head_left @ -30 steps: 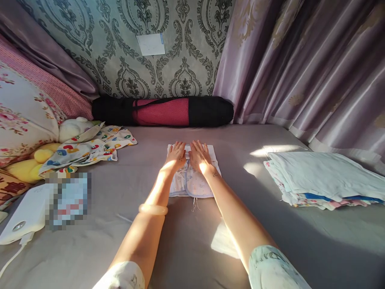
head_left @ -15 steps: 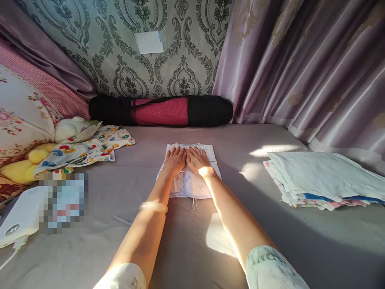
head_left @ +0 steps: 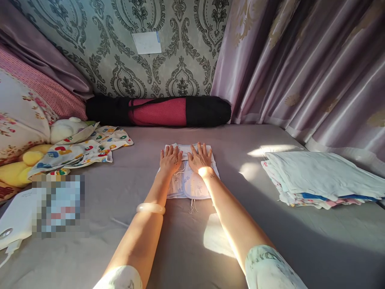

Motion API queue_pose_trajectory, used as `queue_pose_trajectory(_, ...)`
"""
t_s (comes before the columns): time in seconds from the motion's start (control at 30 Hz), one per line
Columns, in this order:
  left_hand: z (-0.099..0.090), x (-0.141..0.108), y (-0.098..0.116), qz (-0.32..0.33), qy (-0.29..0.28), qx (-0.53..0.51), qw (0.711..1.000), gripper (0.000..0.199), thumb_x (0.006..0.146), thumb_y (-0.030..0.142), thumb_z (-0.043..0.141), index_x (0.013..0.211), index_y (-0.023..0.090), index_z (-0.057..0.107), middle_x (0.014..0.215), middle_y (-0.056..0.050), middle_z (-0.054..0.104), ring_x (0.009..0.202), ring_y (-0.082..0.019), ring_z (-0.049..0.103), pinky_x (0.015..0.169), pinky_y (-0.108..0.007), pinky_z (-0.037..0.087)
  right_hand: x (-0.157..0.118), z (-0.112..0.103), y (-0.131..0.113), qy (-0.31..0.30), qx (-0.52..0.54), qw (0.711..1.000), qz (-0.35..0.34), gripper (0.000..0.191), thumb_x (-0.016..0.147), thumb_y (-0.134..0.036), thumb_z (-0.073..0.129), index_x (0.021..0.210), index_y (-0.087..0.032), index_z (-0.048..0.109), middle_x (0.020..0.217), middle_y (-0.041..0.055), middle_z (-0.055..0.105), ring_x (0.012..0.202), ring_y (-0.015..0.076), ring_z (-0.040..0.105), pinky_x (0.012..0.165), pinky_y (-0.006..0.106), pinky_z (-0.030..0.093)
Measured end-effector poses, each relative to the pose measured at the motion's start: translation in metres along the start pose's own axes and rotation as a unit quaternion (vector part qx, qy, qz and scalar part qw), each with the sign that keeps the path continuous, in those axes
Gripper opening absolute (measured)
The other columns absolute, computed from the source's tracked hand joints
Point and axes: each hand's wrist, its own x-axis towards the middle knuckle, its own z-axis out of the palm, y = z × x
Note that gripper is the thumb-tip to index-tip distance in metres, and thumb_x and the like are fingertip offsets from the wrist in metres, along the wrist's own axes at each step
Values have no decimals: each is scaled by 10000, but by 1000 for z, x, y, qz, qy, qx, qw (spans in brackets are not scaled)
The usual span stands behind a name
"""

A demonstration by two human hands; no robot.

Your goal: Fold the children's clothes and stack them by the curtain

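Note:
A small white baby shirt point(head_left: 197, 185) with pale blue edging and a faint print lies folded on the grey bed sheet point(head_left: 180, 241). Thin tie strings trail from its near edge, and others show beside my left hand. My left hand point(head_left: 171, 160) rests palm down on the upper left part of the shirt, fingers stretched out. On the upper right part lies my right hand point(head_left: 199, 157), also flat with its fingers spread. A gap of cloth shows between the two hands. Neither hand grips anything.
At right lies a stack of folded clothes point(head_left: 321, 176). A black and red rolled bag point(head_left: 158, 112) lies along the wall. To the left are a printed cloth point(head_left: 81, 148), a yellow plush toy point(head_left: 15, 172), a white power bank point(head_left: 19, 216) with a cable, and a blurred item.
My hands have slid apart across the shirt, the left to the left and the right slightly right. Their fingers are more spread. The shirt has stayed in place.

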Motion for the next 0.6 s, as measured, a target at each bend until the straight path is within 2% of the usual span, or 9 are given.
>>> queue_pose_trajectory(0.1,3,1,-2,-4,-45,10,999,614,1003,440,213,1504,125,376,1594,-167,300,1496,-320,206,1191,-565,158,-1,3,2,-18,3,1000,13,570,1015,-457,243,1516,-235,400,1612,104,277,1488,338,195,1176,593,102)
queue_pose_trajectory(0.27,5,4,-4,-8,-51,4,999,619,999,466,187,1510,167,368,1607,-154,277,1501,-311,192,1184,-586,154,0,5,2,-16,3,1000,12,578,1014,-463,228,1518,-232,395,1609,106,286,1486,334,201,1174,596,101)
queue_pose_trajectory(0.37,6,4,-5,-7,-44,-4,999,614,999,469,198,1500,165,381,1601,-160,288,1498,-311,204,1181,-591,160,1,5,2,-24,2,1000,16,579,1014,-475,228,1521,-242,386,1615,95,275,1490,324,192,1176,595,101)
queue_pose_trajectory(0.5,4,2,-6,-4,-7,-6,1000,605,997,451,225,1481,133,404,1581,-172,329,1500,-312,198,1193,-570,147,3,3,3,-32,16,999,18,578,1018,-462,226,1527,-230,374,1616,103,266,1493,316,188,1181,590,96)
queue_pose_trajectory(0.6,-1,1,-8,-10,20,3,1000,609,992,439,244,1479,110,405,1576,-175,338,1506,-315,171,1204,-551,124,4,2,7,-6,20,1000,24,577,1018,-410,246,1536,-176,349,1620,138,239,1503,308,155,1184,586,77)
